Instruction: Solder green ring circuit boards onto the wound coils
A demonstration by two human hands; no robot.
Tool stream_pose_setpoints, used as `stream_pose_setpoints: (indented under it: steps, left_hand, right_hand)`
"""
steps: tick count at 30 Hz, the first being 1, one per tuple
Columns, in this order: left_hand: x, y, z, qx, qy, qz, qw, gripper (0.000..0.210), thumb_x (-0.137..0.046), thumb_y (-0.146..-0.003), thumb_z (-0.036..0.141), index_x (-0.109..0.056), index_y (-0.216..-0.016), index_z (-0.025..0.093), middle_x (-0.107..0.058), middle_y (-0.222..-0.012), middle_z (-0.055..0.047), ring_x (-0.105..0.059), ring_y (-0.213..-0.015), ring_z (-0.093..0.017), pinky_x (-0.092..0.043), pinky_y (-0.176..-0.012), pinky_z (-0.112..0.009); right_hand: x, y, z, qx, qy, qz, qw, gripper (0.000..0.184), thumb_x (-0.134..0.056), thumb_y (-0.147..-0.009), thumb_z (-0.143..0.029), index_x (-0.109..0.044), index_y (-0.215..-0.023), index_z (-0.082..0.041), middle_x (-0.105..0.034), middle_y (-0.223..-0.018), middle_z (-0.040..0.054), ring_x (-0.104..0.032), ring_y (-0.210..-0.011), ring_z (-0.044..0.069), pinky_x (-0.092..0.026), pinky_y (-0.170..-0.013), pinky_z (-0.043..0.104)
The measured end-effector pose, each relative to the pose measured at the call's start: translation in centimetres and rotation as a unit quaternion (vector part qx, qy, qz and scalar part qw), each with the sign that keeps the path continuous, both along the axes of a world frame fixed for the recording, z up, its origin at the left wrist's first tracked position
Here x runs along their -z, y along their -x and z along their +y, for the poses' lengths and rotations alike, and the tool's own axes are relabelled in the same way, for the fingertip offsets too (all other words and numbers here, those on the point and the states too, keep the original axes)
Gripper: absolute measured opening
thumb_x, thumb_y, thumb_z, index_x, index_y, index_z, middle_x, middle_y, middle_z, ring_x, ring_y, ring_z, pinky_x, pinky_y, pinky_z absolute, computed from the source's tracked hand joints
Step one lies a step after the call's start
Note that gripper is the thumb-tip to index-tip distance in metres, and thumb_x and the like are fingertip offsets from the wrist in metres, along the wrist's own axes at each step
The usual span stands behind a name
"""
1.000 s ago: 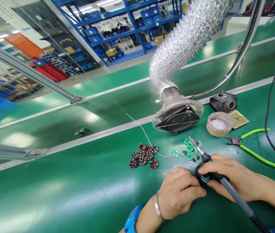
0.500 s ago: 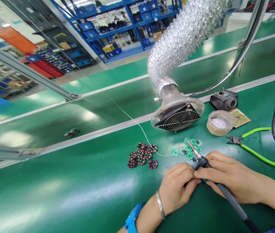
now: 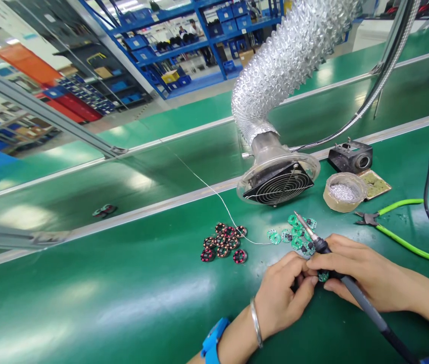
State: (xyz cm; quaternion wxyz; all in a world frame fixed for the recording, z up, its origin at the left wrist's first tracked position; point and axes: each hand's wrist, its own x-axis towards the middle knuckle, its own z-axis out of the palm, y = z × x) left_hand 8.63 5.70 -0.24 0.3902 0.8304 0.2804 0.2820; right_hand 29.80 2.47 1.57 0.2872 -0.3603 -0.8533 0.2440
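While coils lie heaped short of the desk's far edge, the left hand curls against a small green disc, whether gripping it cannot be told. Beside that, the right hand clasps a soldering iron, tip toward that edge.

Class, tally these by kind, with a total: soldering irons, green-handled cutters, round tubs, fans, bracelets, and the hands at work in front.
Soldering iron: 1
Green-handled cutters: 1
Round tub: 1
Fan: 1
Bracelet: 1
Hands: 2
Total: 7
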Motion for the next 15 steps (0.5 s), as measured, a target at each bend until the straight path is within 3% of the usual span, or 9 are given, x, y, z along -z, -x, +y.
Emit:
stream_pose_setpoints:
  steps: [7,15]
  left_hand:
    - [0.44,0.11,0.27,0.039,-0.033,-0.017,0.999,0.009,-0.054,-0.085,0.008,-0.056,-0.085,0.017,-0.058,-0.077,-0.002,-0.053,-0.069,-0.012,-0.043,-0.062,-0.021]
    - [-0.42,-0.33,0.09,-0.02,0.064,0.014,0.998,0.009,-0.053,-0.085,0.012,-0.055,-0.079,0.018,-0.055,-0.072,-0.001,-0.05,-0.063,-0.012,-0.04,-0.056,-0.02]
  right_hand:
    - [0.16,0.34,-0.69,0.025,-0.061,0.044,0.997,0.04,-0.052,-0.086,-0.004,-0.048,-0.124,-0.019,-0.063,-0.096,0.0065,-0.05,-0.082,0.018,-0.043,-0.073,0.033]
    - [0.8,0.76,-0.84,0.036,-0.116,0.051,0.991,0.038,-0.05,-0.087,-0.005,-0.051,-0.122,-0.02,-0.064,-0.087,0.0053,-0.054,-0.079,0.019,-0.043,-0.069,0.033]
